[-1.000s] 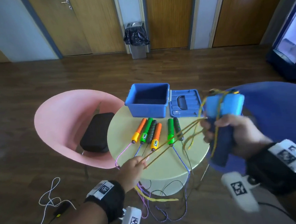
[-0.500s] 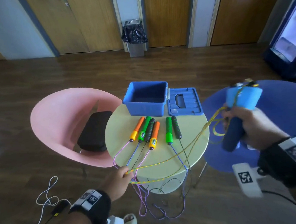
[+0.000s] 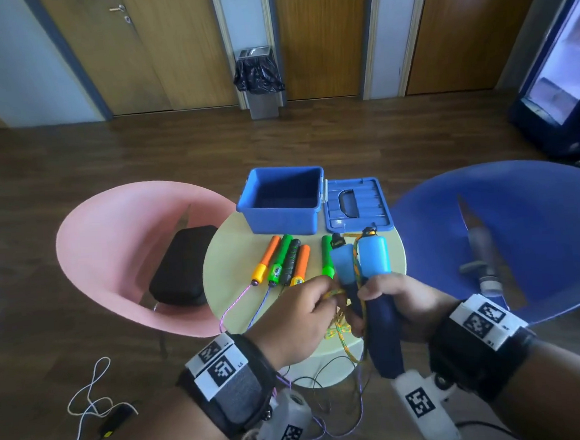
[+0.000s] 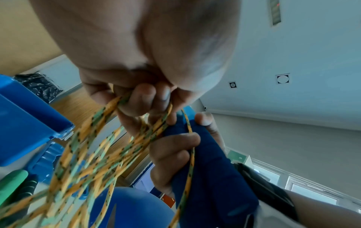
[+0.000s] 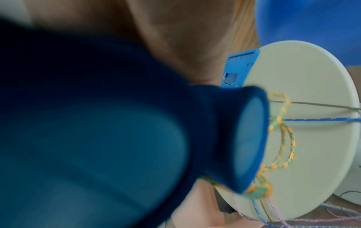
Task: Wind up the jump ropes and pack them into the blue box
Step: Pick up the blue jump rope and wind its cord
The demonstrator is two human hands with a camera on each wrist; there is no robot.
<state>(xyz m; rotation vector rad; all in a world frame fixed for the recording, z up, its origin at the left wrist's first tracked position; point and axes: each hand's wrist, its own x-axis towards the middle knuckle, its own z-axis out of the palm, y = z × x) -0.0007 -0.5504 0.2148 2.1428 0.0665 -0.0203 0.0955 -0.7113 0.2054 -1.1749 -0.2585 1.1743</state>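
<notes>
My right hand point(image 3: 377, 291) grips two blue jump-rope handles point(image 3: 374, 260) upright over the near edge of the round table point(image 3: 392, 260). The yellow braided rope point(image 3: 341, 329) hangs from them in loops. Close against the handles, my left hand point(image 3: 330, 296) pinches that rope; the left wrist view shows the fingers point(image 4: 144, 98) curled round several strands of yellow rope point(image 4: 109, 148) beside the dark blue handle point(image 4: 215, 169). The blue box point(image 3: 282, 199) stands open at the table's far side. Blurred blue handle ends point(image 5: 250, 138) fill the right wrist view.
The box lid point(image 3: 356, 208) lies right of the box. Several orange, green and black rope handles point(image 3: 284, 261) lie on the table, their cords trailing over the front edge to the floor. A pink chair point(image 3: 119, 252) stands left, a blue chair point(image 3: 509, 238) right.
My left hand rose from the table's front edge and came right to meet the handles. My right hand swung left over the table. The taut yellow rope now hangs in slack loops.
</notes>
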